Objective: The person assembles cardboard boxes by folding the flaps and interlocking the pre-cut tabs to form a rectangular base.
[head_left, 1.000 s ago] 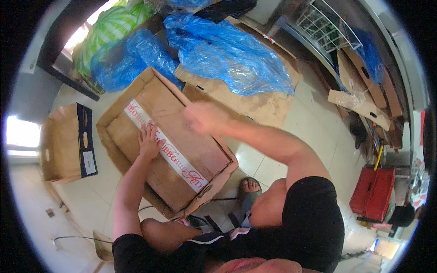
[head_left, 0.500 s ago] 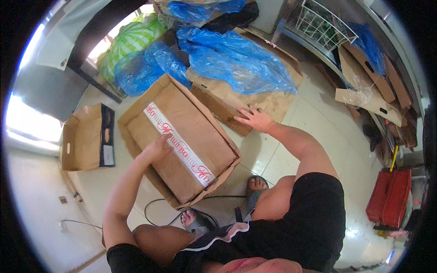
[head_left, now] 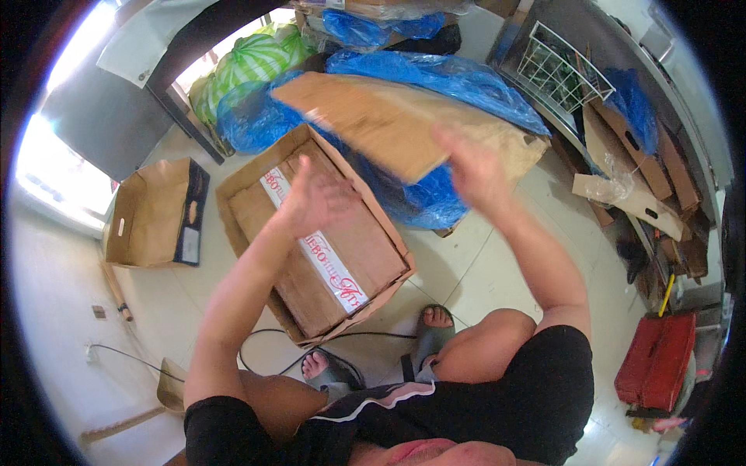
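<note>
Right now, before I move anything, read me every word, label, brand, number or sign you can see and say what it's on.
White tape on the large cardboard box: red and grey lettering, partly hidden behind the left hand; I won't copy the wording.
White label on the dark side of the smaller box: too small to read.
I can't make out any other lettering.

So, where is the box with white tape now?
The box sits left of centre in the head view, beneath the left hand, beside blue plastic.
</note>
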Available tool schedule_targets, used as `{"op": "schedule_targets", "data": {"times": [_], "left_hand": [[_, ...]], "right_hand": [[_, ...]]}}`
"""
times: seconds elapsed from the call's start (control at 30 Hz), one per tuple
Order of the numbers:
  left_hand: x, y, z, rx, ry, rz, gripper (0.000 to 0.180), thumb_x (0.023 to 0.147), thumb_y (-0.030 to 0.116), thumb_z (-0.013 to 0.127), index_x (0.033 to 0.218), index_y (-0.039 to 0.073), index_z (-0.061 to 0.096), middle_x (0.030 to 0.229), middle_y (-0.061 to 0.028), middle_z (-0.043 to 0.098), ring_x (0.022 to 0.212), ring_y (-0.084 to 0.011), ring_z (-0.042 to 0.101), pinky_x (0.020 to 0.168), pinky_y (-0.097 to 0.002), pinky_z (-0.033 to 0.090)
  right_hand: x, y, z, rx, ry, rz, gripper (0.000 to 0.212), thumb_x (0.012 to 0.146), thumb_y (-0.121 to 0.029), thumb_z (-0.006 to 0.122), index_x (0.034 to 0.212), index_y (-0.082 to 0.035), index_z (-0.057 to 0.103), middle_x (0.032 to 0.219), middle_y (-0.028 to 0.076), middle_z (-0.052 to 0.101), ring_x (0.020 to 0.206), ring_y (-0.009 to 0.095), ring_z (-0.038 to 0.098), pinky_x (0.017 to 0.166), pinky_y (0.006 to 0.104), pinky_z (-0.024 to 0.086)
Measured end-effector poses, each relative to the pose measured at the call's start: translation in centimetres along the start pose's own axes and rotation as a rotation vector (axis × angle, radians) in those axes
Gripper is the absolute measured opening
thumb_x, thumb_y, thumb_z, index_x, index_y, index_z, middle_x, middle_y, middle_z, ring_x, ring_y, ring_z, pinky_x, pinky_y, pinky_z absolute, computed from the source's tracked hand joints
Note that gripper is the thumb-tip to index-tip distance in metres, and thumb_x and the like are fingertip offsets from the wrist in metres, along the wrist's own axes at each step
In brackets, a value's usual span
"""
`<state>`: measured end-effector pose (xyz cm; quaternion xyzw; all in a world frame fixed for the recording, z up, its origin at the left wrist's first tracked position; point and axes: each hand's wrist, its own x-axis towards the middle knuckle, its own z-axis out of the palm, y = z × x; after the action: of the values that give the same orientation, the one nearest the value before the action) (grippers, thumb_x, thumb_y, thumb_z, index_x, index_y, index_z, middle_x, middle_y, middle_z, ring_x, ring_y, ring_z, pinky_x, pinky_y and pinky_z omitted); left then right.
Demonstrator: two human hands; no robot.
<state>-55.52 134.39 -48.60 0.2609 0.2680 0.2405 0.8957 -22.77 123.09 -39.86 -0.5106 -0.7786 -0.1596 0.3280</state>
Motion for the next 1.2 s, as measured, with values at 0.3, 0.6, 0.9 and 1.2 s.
{"op": "schedule_targets", "data": {"times": [0.3, 0.6, 0.9, 1.2], "left_hand": [[-13.1, 3.8, -4.9, -0.041, 0.227, 0.407, 0.079, 0.097, 0.071, 0.048, 0.147, 0.010, 0.051, 0.139, -0.0126, 0.061, 0.126, -0.0305, 0.061, 0.108, -0.0523, 0.049], [-15.3, -0.5, -15.4, 0.233, 0.679, 0.253, 0.044, 0.098, 0.013, 0.067, 0.136, -0.004, 0.053, 0.125, -0.0167, 0.068, 0.108, -0.0287, 0.070, 0.094, -0.0447, 0.059], [-35.0, -1.2, -22.9, 0.258, 1.089, 0.125, 0.035, 0.095, 0.010, 0.069, 0.125, -0.004, 0.060, 0.111, -0.0150, 0.071, 0.094, -0.0282, 0.073, 0.082, -0.0445, 0.064], [-29.2, -9.4, -23.1, 1.485, 1.551, -0.147, 0.109, 0.083, 0.054, 0.080, 0.162, 0.009, 0.022, 0.161, -0.0270, 0.029, 0.145, -0.0413, 0.037, 0.115, -0.0503, 0.038]], "right_hand": [[-5.9, -14.6, 5.4, 0.739, -0.740, -0.647, 0.064, 0.087, -0.011, 0.069, 0.148, -0.012, 0.050, 0.157, 0.019, 0.043, 0.145, 0.036, 0.044, 0.114, 0.0464, 0.044], [-2.3, -1.3, 20.1, -0.125, -0.680, 0.194, 0.066, 0.088, -0.023, 0.069, 0.149, -0.012, 0.047, 0.146, 0.028, 0.049, 0.135, 0.044, 0.050, 0.105, 0.0555, 0.048], [-3.5, 24.5, 8.4, -0.075, -0.412, 0.804, 0.037, 0.091, -0.027, 0.058, 0.118, -0.007, 0.072, 0.114, 0.022, 0.072, 0.109, 0.043, 0.068, 0.093, 0.0536, 0.053], [-29.7, 43.0, -1.0, -0.993, -1.045, 0.829, 0.033, 0.097, -0.030, 0.062, 0.122, -0.012, 0.073, 0.131, 0.011, 0.070, 0.122, 0.027, 0.066, 0.092, 0.0396, 0.056]]}}
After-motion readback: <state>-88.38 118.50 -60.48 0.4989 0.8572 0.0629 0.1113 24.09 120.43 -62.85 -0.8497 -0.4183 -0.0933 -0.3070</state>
